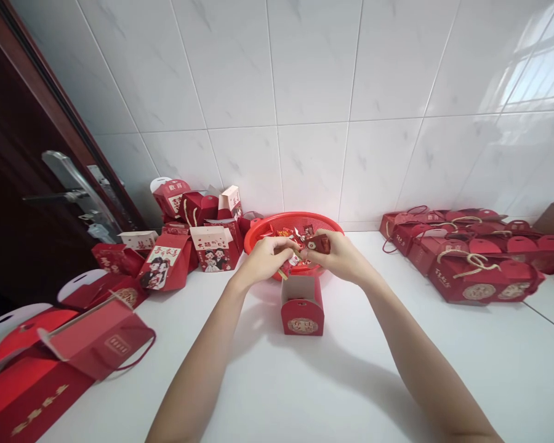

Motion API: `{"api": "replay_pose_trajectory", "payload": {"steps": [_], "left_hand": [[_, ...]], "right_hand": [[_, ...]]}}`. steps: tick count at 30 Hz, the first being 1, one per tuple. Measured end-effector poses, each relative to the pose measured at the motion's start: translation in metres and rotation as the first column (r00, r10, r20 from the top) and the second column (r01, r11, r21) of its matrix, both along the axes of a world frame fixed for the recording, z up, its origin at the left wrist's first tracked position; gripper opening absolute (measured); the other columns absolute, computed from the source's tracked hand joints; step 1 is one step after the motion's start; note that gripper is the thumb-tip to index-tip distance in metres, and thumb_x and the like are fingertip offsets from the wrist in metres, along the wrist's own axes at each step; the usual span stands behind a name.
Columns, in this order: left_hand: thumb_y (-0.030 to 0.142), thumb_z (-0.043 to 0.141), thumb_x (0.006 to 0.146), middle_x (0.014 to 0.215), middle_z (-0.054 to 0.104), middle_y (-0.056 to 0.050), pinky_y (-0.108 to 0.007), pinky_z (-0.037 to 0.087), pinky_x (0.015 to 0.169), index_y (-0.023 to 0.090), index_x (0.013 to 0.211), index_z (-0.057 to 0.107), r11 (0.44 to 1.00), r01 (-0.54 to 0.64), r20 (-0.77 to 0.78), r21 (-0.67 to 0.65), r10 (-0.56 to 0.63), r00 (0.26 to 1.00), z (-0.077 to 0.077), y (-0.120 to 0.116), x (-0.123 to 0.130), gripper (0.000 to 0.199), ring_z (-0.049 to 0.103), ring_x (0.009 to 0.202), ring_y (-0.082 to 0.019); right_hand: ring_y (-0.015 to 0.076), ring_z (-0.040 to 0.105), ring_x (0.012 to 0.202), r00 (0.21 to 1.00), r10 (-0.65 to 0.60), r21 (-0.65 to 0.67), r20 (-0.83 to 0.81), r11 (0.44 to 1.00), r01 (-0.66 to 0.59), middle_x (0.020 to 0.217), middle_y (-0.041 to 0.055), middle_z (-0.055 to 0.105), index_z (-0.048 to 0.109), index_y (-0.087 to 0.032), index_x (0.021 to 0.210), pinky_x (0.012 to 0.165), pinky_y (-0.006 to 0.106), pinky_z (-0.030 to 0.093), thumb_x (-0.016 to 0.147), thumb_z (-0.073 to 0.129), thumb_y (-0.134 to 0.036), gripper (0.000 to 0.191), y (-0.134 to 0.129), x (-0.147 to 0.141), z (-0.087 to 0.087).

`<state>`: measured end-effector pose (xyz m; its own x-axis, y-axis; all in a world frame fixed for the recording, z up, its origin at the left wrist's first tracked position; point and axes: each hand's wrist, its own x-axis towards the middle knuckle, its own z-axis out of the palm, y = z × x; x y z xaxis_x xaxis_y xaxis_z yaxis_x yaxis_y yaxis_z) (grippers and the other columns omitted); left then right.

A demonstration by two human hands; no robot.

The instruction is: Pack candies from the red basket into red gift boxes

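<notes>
My left hand [271, 257] is closed, its thumb and fingertips pinched near a thin gold-coloured strip [284, 272] whose kind I cannot make out. My right hand [339, 255] grips a small dark red packet [320, 243] with a round gold mark. The fingertips of both hands nearly meet above the front of a red plastic basket [300, 218]. Wrapped sweets [297, 258] lie inside the basket, partly hidden by my hands. Just below my hands, a red gift box [303, 309] stands upright with its top unfolded; its contents are mostly out of sight.
Red and printed gift boxes [167, 261] are heaped at the left, with larger red boxes [37, 381] nearer the front. More red boxes with cord handles [466, 264] stand at the right. A tiled wall [311, 92] rises behind the white table [277, 394]; a dark door [32, 111] is at left.
</notes>
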<state>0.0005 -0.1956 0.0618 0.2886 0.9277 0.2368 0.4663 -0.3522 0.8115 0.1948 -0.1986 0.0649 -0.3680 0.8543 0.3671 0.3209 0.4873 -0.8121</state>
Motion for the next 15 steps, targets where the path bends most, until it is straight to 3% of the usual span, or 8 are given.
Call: {"api": "replay_pose_trajectory", "payload": {"steps": [3,9,15], "left_hand": [[0.030,0.056,0.084,0.081,0.069,-0.003,-0.026,0.052,0.059,0.019,0.100,0.072,0.995,0.066,-0.004,-0.077,-0.066,0.998,0.001,-0.005,0.003,0.026,0.065,0.068,-0.017],[0.036,0.058,0.085,0.078,0.073,-0.003,-0.029,0.050,0.064,0.019,0.111,0.072,0.997,0.059,-0.260,-0.055,-0.071,0.963,0.007,-0.013,-0.001,0.033,0.067,0.072,-0.021],[0.042,0.060,0.083,0.094,0.074,-0.004,-0.029,0.051,0.073,0.023,0.090,0.077,0.998,0.064,-0.355,0.000,-0.059,0.933,0.009,-0.015,-0.012,0.027,0.067,0.083,-0.023]], "right_hand": [[0.0140,0.050,0.061,0.999,0.004,-0.009,-0.043,1.000,-0.004,0.067,-0.0008,0.058,0.060,-0.021,0.079,0.055,0.027,0.038,0.082,0.064,-0.048,0.028,0.001,0.000,0.001],[0.0125,0.041,0.056,0.993,-0.063,0.057,-0.101,0.996,0.069,0.059,-0.0031,0.047,0.050,-0.021,0.067,0.052,0.028,0.031,0.085,0.060,-0.055,0.040,0.001,-0.005,-0.001],[0.0146,0.048,0.057,0.979,-0.098,-0.038,-0.179,0.995,0.093,0.063,-0.0031,0.052,0.049,-0.023,0.077,0.052,0.028,0.036,0.086,0.057,-0.054,0.033,0.000,-0.012,-0.004]]}}
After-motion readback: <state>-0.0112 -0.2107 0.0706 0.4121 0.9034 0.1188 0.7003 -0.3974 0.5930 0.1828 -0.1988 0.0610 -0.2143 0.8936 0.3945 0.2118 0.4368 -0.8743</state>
